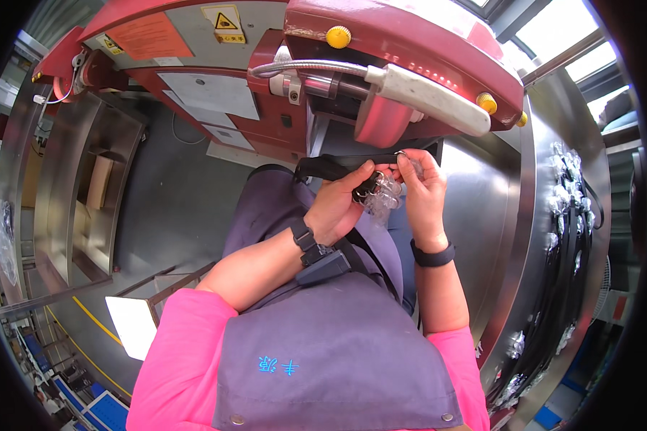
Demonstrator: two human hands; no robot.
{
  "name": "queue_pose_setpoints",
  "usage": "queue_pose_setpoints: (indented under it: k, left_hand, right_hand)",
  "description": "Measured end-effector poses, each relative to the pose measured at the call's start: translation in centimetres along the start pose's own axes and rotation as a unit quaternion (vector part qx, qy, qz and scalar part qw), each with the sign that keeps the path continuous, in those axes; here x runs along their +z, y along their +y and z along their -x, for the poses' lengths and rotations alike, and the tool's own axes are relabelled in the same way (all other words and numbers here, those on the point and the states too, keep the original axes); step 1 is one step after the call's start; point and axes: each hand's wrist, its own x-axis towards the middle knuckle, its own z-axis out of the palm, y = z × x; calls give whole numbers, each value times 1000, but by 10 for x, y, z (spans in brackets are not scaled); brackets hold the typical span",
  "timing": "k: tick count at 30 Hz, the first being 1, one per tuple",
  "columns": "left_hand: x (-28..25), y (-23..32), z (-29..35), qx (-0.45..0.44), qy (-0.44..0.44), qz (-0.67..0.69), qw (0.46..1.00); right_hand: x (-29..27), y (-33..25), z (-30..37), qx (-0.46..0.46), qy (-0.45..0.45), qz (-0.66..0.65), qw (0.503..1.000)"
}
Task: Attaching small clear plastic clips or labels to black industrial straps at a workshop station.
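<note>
Left hand (338,207) clamped round black straps (327,167) | right hand (425,190) pinching a strap end (400,154) | handling looks unfinished: bundle up, more straps (569,251) lying on steel bench (535,215)

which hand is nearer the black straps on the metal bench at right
Right. The right hand is to the left of the black straps, not touching them; the left hand is farther left, beyond the right hand.
</note>
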Motion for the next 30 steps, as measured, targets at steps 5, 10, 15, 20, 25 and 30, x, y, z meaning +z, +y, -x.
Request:
queue_pose_setpoints:
  k: [5,10,15,20,25,30]
  left_hand:
    - [1,1,-2,8,0,7,1000]
    - [4,2,-3,17,-7,6,1000]
    - [3,0,-5,12,12,25,1000]
    - [2,0,-5,20,5,21,1000]
    - [5,3,-4,4,6,33,999]
    - [-2,0,-8,1,2,34,999]
  right_hand:
    - [-1,-1,-9,27,-26,-31,999]
    - [-4,5,-15,48,-34,-48,997]
    - [-4,6,-18,59,-37,-50,996]
    - [-5,6,-21,68,-40,-65,995]
    - [-6,8,-24,78,-42,-76,993]
    - [-5,10,-26,87,-43,-83,992]
